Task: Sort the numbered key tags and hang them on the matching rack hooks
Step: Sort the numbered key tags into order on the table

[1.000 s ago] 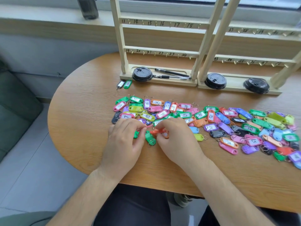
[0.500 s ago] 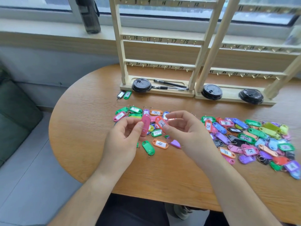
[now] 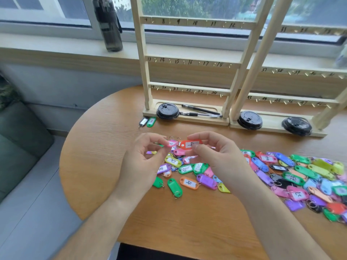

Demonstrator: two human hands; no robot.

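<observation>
Above the near-left end of the tag pile (image 3: 300, 171), both hands are raised off the table (image 3: 97, 156).

- Left hand (image 3: 142, 162): thumb and forefinger pinch a pink tag (image 3: 172, 143). The other fingers are loosely curled.
- Right hand (image 3: 216, 156): thumb and forefinger pinch a red tag (image 3: 190, 144) by its right end.
- The two tags sit between the hands, almost end to end.
- Red tag: the long axis runs left-right, label up, with the hole end pointing left, away from the gripping fingers. The digit looks like a 1 or a 7; I cannot tell which. The pink tag's number is unreadable.
- Left rack (image 3: 189, 61): it stands straight beyond the hands on the far side of the table. Rails marked 7–12, 13–18 and 19–24 are in view, and nothing hangs on them.
- A black tag (image 3: 143, 121) and a green tag (image 3: 151, 121) lie just beside the rack's left foot.

Judgement: this is a reading and comparing step, and hanging has not begun. The right hand sits under the rack's middle and looks slightly better placed to reach it. For its ring to meet a hook, the red tag's free end must swing from left to far.
</observation>
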